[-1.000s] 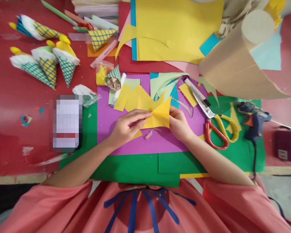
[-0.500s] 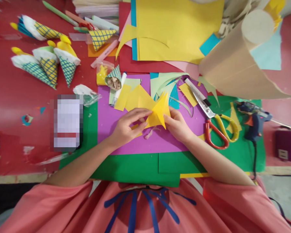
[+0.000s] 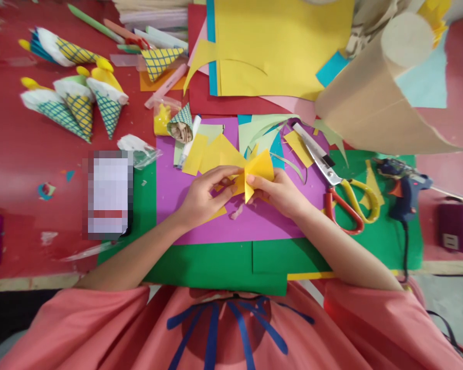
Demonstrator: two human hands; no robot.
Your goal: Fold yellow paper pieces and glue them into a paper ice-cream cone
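A folded piece of yellow paper [image 3: 261,167] is held between my two hands, above the purple sheet [image 3: 200,234]. My left hand [image 3: 206,198] pinches its left side between thumb and fingers. On its right side, my right hand [image 3: 281,192] grips it with the thumb pressed on the front fold. Flat yellow paper pieces [image 3: 219,154] lie just beyond my left hand. A small pinkish scrap [image 3: 237,211] rests on the purple sheet below the fold. Scissors [image 3: 335,180] with one red and one yellow handle lie to the right of my right hand.
A hot glue gun [image 3: 405,198] lies on the green sheet [image 3: 216,267] at the right. A large roll of brown paper [image 3: 366,97] stands behind it. Patterned cones [image 3: 108,105] lie at the back left, above a blurred-out phone-like object [image 3: 108,190]. Yellow sheets [image 3: 281,46] are stacked at the back.
The yellow paper has been turned and its points have shifted, with a fold now facing me. My right thumb has moved left onto its front. Both hands still hold it.
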